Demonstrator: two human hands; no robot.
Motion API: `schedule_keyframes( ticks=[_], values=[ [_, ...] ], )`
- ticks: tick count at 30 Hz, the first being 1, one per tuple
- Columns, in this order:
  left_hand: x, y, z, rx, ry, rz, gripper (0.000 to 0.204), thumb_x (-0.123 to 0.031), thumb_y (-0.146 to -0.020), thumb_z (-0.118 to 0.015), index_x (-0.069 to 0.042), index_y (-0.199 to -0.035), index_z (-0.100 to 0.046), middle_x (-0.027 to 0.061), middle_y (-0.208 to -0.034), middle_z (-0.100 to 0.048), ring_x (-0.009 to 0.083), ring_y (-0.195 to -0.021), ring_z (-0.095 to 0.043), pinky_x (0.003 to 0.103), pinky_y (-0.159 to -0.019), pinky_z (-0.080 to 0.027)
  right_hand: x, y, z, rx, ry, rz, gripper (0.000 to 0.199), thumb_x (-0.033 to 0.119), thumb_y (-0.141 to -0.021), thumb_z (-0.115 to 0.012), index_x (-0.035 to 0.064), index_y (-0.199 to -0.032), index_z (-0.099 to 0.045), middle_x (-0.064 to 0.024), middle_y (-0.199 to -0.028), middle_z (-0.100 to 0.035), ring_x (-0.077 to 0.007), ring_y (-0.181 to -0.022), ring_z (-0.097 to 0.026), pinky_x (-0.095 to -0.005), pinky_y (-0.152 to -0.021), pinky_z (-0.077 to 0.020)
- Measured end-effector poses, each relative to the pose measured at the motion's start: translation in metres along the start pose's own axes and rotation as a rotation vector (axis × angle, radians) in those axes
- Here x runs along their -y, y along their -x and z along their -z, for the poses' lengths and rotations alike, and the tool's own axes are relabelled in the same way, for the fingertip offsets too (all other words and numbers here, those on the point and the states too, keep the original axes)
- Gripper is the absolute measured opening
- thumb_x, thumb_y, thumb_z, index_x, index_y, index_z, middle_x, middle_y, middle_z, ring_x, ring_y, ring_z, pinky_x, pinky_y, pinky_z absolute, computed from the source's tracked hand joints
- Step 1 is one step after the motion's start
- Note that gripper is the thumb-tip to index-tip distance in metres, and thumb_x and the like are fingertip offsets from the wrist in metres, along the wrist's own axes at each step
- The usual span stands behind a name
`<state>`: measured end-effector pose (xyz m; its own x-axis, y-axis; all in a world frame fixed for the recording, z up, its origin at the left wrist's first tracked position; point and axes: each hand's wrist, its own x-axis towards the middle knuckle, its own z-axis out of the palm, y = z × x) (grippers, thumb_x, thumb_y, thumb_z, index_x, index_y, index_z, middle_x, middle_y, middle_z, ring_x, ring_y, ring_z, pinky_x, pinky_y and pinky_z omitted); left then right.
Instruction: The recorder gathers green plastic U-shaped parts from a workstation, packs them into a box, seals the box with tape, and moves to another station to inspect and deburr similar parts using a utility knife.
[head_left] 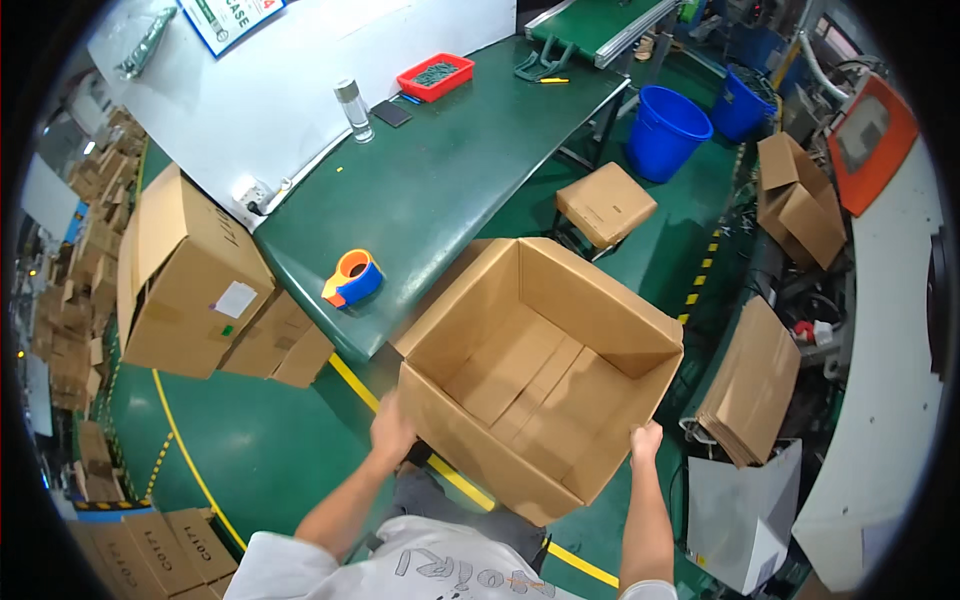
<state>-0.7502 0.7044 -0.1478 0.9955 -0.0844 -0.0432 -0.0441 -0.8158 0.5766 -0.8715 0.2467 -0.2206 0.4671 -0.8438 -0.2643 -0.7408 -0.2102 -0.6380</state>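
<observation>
A large open cardboard box (540,370) hangs in the air in front of me, tilted, its inside bare and its bottom flaps folded shut. My left hand (390,428) grips its near left corner from below. My right hand (646,440) holds the near right corner at the rim. The box's far left flap rests near the edge of the green table (440,180). An orange and blue tape dispenser (352,278) lies on that table just left of the box.
A big sealed carton (185,275) and smaller ones stand at the left. A stack of flat cartons (755,385) leans at the right. Two blue buckets (668,130), a box-topped stool (605,205), a clear bottle (354,110) and a red tray (435,77) lie beyond.
</observation>
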Motion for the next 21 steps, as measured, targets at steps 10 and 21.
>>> schedule_keyframes(
  ticks=[10, 21],
  values=[
    [0.035, 0.322, -0.024, 0.252, -0.179, 1.104, 0.04, -0.009, -0.065, -0.055, -0.003, -0.104, -0.067, 0.0215, -0.104, -0.064, 0.0346, -0.104, -0.06, 0.038, -0.092, -0.046, -0.006, -0.046, 0.023, 0.208, -0.393, -0.09, 0.025, -0.004, -0.077, -0.053, -0.0036, -0.099, -0.064, -0.0069, -0.085, -0.067, -0.0139, -0.072, -0.063, -0.0282, -0.066, -0.0491],
    [-0.016, 0.326, -0.068, 0.076, 0.126, 0.915, 0.033, -0.013, -0.072, -0.062, -0.003, -0.103, -0.067, 0.0196, -0.104, -0.065, 0.0322, -0.102, -0.061, 0.036, -0.09, -0.047, 0.03, -0.012, -0.071, 0.327, -0.143, 0.114, 0.034, 0.011, -0.075, -0.062, -0.0016, -0.106, -0.061, -0.0149, -0.09, -0.067, -0.0233, -0.078, -0.063, -0.0339, -0.072, -0.0481]
  ],
)
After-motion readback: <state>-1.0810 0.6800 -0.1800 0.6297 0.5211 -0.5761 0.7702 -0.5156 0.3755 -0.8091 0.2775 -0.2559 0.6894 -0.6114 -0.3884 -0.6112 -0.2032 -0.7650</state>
